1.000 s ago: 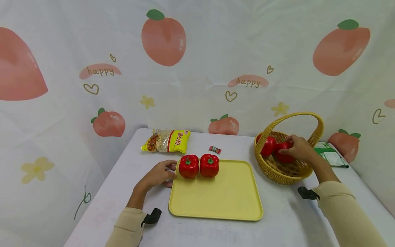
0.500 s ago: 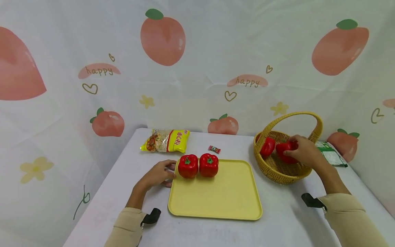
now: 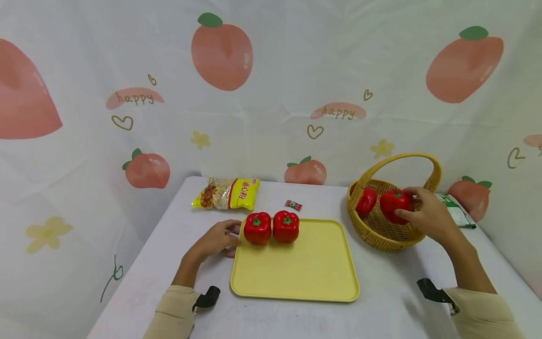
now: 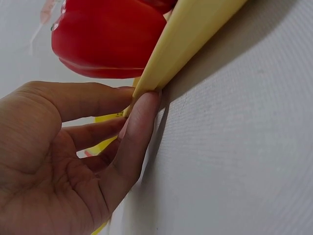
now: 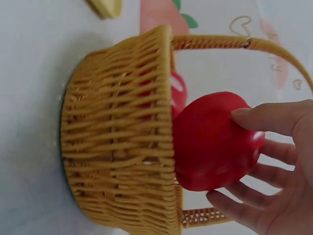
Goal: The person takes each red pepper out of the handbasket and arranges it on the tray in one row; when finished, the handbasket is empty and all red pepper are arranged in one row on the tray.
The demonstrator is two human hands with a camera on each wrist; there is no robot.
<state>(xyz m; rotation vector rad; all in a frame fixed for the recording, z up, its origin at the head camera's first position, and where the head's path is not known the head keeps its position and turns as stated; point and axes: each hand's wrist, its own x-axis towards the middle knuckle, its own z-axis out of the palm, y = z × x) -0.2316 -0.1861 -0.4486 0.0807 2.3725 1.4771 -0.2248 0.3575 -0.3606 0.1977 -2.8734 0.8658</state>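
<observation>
Here, the right hand [image 3: 429, 214] holds a red bell pepper [image 3: 394, 207] at the mouth of the wicker basket [image 3: 381, 241], its thumb on one side and its fingers spread round the other. The right wrist view shows much of this pepper standing above the basket's rim, the rest hidden behind the weave; whether its underside touches anything inside cannot be told. In the head view its green stem faces up. A second pepper [image 3: 366, 202] lies inside the basket, on the side nearer the tray, apart from the held one. The basket's arched handle rises over both, and the right hand is at the end away from the tray. Meanwhile the left hand [image 3: 213, 238] pinches the left edge of the yellow tray [image 3: 296, 273], thumb and fingertips together on its rim. Two more red peppers, the left one [image 3: 257, 229] and the right one [image 3: 285, 228], sit side by side, stems up, in the tray's far left corner near that hand. Behind the tray, on the white table [image 3: 317, 325], lie a yellow-ended food packet [image 3: 226, 193] and a small red wrapper [image 3: 293, 205]. A green-and-white packet [image 3: 459, 209] lies beyond the basket's right side. A white cloth [image 3: 271, 56] printed with peaches hangs behind everything.
</observation>
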